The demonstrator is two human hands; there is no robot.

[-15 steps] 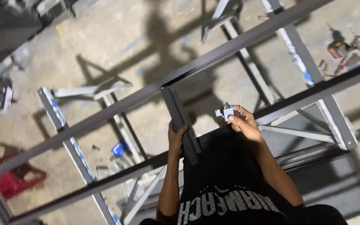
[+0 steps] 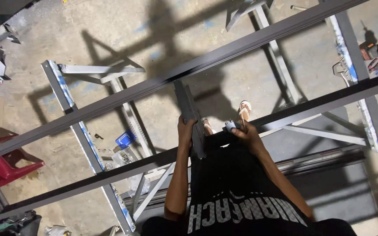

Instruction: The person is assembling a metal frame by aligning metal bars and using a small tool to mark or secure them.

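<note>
Two long dark rails cross the view on a slant, the far rail (image 2: 224,52) above and the near rail (image 2: 320,102) below, and the band between them is mostly open air over the concrete floor (image 2: 123,26). A short dark crosspiece (image 2: 189,113) bridges that band near the middle, splitting it into a left bay and a right bay. The left hand (image 2: 185,133) grips the crosspiece at the near rail; the right hand (image 2: 245,131) sits just beside it on the rail — little room between them. Below, grey trestle legs (image 2: 88,144) and a red stool (image 2: 5,159) crowd the left side.
</note>
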